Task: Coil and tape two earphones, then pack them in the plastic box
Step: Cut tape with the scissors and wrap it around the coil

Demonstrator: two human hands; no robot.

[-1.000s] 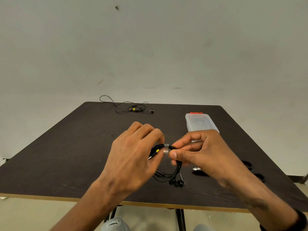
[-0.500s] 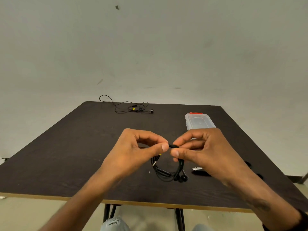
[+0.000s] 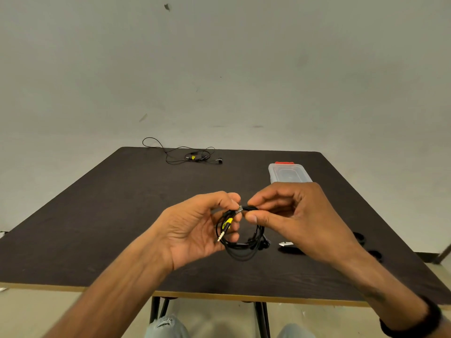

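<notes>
The coiled earphone [image 3: 240, 236], a black cable wound into a small loop with its yellow-banded plug [image 3: 225, 226] pointing down and left, is held above the near middle of the table [image 3: 102, 215], clear of the surface. The left hand [image 3: 195, 230] pinches the top of the loop between thumb and fingertips, where a short strip of clear tape [image 3: 238, 209] appears to wrap the strands, though it is too small to tell how far round it goes. The right hand [image 3: 292, 215] pinches the same stretch of cable just beside it. The step in hand is judged to be taping the first coil. The next move calls for pressing the tape end flat while the loop stays tight, then carrying the bundle to the plastic box [image 3: 289, 173], which stands closed beyond the right hand and would first need opening. The second earphone [image 3: 192, 157] lies loose and uncoiled at the far edge. Scissors [image 3: 290, 247] lie partly hidden under the right hand.
</notes>
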